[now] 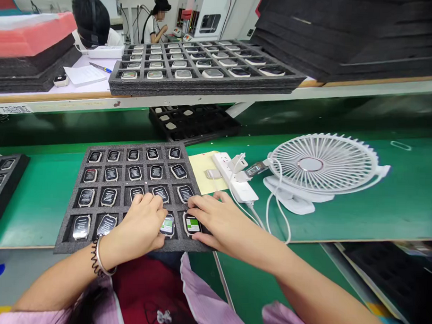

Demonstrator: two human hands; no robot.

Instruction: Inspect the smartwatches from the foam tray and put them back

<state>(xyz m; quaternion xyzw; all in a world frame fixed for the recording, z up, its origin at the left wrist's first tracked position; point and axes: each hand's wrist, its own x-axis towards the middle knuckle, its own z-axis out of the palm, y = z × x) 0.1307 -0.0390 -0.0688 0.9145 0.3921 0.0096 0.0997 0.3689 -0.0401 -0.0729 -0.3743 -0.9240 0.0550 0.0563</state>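
Observation:
A black foam tray (70, 223) lies on the green bench, with rows of smartwatches in its pockets. Most of their screens show white text on black. My left hand (137, 225) is closed over the front row, fingers curled, thumb and fingertips at the left edge of a smartwatch (167, 225) with a green and white screen; it hides a pocket beneath it. At the front right corner, my right hand (221, 221) has its thumb and fingers closed on the edge of another smartwatch (191, 224), also lit green and white. Both watches sit in their pockets.
Right of the tray are a yellow paper (201, 167), a white power strip (236, 179) with cables and a white clip fan (322, 163). A shelf above holds another watch tray (204, 88) and foam stacks (348, 39). Two people (91, 18) are beyond. Another tray (9, 188) lies left.

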